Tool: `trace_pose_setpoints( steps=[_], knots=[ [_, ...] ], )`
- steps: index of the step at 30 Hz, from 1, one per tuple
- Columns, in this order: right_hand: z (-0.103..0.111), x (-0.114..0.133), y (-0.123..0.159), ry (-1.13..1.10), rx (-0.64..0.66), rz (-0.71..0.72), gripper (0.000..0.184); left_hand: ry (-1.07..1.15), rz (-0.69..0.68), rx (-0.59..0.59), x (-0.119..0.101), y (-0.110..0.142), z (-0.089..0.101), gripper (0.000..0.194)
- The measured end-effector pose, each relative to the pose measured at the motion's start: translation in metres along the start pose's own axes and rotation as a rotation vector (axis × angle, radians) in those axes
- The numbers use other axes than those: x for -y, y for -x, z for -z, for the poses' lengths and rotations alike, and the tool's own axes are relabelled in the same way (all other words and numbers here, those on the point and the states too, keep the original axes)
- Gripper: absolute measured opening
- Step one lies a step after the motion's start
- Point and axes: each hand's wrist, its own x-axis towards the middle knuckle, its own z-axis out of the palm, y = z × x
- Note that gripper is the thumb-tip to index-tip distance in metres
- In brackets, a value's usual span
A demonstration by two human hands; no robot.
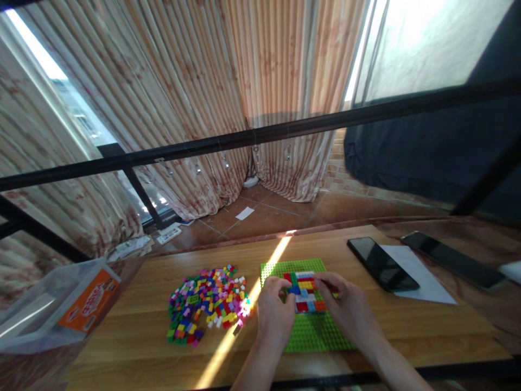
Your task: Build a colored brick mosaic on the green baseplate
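Observation:
A green studded baseplate point(313, 331) lies on the wooden table in front of me. On its middle is a block of building bricks point(305, 293) in rows of red, white, yellow, blue, green and orange. My left hand point(277, 309) is closed at the block's left side, thumb and index finger on a blue brick point(292, 289). From the right, my right hand point(345, 304) reaches over the plate, its fingers bent and pressed together at the block's right edge. Its fingertips partly hide the bricks there, and whether they grip a separate piece is unclear.
Left of the plate spreads a heap of loose coloured bricks point(207, 296). A black phone point(382, 263) rests partly on white paper point(427, 277) at the right, near another dark device point(451, 258). A clear plastic box point(49, 320) stands at the left, below a black rail point(228, 140).

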Motion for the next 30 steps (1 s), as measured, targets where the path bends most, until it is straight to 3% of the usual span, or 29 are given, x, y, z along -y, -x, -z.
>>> trace_pose_setpoints(
  steps=[12, 18, 21, 25, 30],
  knots=[
    [-0.001, -0.001, 0.000, 0.062, 0.018, 0.005, 0.027, -0.191, -0.190, 0.061, -0.002, 0.007, 0.007, 0.019],
    [-0.002, -0.005, 0.000, 0.059, 0.024, -0.027, 0.028, -0.189, -0.204, 0.040, -0.005, 0.010, 0.014, 0.017],
    [-0.003, -0.008, 0.001, 0.062, 0.040, -0.034, 0.030, -0.243, -0.151, -0.050, 0.001, 0.007, 0.030, 0.015],
    [-0.004, -0.010, 0.001, 0.093, 0.072, -0.018, 0.033, -0.354, 0.000, -0.185, 0.023, -0.002, 0.068, 0.010],
    [-0.006, -0.005, 0.001, 0.128, 0.087, -0.012, 0.035, -0.498, 0.177, -0.153, 0.054, -0.007, 0.112, 0.009]
  ],
)
